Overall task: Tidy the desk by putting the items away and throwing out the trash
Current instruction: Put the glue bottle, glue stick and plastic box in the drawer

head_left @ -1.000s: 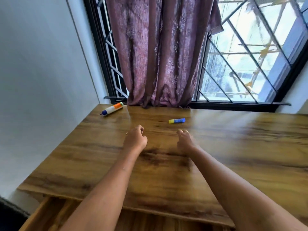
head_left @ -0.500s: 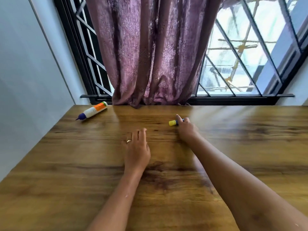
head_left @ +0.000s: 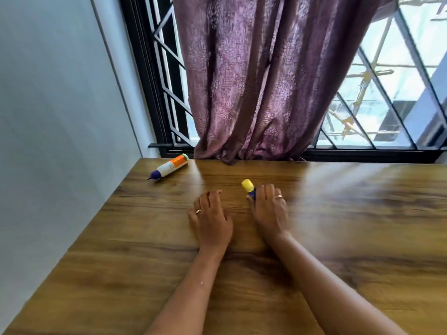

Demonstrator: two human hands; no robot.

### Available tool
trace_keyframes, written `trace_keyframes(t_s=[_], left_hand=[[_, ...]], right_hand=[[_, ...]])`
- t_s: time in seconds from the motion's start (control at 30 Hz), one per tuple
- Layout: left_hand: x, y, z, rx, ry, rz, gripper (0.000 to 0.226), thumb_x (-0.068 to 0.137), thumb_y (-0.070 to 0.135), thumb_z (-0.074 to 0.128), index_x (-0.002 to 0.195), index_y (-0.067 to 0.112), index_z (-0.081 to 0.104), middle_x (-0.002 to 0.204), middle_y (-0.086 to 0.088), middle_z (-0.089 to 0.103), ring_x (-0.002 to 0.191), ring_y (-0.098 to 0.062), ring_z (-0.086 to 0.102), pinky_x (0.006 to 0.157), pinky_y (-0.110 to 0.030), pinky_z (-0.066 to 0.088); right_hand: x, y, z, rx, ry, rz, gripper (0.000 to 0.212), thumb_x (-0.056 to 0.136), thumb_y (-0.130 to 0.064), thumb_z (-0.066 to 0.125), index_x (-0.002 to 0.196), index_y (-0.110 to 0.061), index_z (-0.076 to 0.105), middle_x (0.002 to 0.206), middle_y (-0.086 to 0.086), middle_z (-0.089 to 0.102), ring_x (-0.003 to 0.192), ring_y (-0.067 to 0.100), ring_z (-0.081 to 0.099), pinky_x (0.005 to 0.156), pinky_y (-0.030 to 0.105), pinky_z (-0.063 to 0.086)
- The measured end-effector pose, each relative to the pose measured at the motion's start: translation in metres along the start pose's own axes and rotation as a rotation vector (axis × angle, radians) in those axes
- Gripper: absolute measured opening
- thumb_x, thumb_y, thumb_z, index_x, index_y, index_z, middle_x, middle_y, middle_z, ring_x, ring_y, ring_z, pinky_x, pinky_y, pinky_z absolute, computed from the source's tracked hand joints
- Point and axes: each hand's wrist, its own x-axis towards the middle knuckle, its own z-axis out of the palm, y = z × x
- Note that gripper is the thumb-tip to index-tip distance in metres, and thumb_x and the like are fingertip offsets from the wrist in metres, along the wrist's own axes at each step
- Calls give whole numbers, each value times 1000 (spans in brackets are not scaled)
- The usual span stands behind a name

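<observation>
Yellow-capped stick (head_left: 248, 187) pinched by right hand (head_left: 269, 213) | left hand (head_left: 211, 220) flat on desk (head_left: 362, 238)

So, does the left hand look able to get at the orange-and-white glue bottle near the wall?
Probably yes. The left hand lies open and empty on the desk, and only bare wood lies between it and the glue bottle, farther back to its left.
</observation>
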Motion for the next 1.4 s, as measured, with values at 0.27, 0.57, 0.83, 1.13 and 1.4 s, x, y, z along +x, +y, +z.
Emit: trace_keyframes(t_s=[0.27, 0.57, 0.83, 1.13, 1.4], left_hand=[[67, -79, -16, 156, -37, -152, 43, 87, 18, 54, 128, 20, 41, 137, -6, 37, 133, -26, 30, 110, -65, 13], [131, -118, 2, 322, -68, 45, 54, 83, 13, 54, 136, 13, 42, 144, -9, 40, 139, -26, 28, 109, -66, 11], [159, -143, 11, 305, -161, -143, 52, 92, 30, 46, 142, 21, 35, 141, -15, 41, 127, -37, 41, 104, -53, 27], [112, -142, -19, 6, -6, 88, 43, 74, 5, 73, 116, 8, 62, 102, -23, 63, 90, -42, 59, 76, -48, 49], [34, -148, -78, -864, 32, -528, 28, 76, 9, 77, 103, 11, 69, 86, -6, 69, 71, -12, 65, 68, -20, 57]], right_hand=[[6, -60, 26, 184, -139, -60, 21, 95, -20, 44, 111, -6, 48, 96, 14, 67, 82, 38, 64, 81, 48, 46], [22, -82, 51, 97, -178, -91, 25, 102, -20, 33, 123, -8, 40, 106, 16, 66, 92, 38, 64, 86, 49, 46], [21, -80, 57, 85, -49, -131, 25, 98, -20, 45, 119, -6, 47, 90, 18, 69, 74, 38, 66, 73, 47, 49], [10, -83, 51, 57, -6, -136, 31, 96, -23, 45, 121, -5, 48, 94, 16, 69, 74, 38, 67, 71, 47, 50], [-62, -101, 1, 229, -229, -57, 36, 96, -33, 32, 119, -8, 44, 105, 14, 64, 88, 36, 62, 79, 42, 46]])
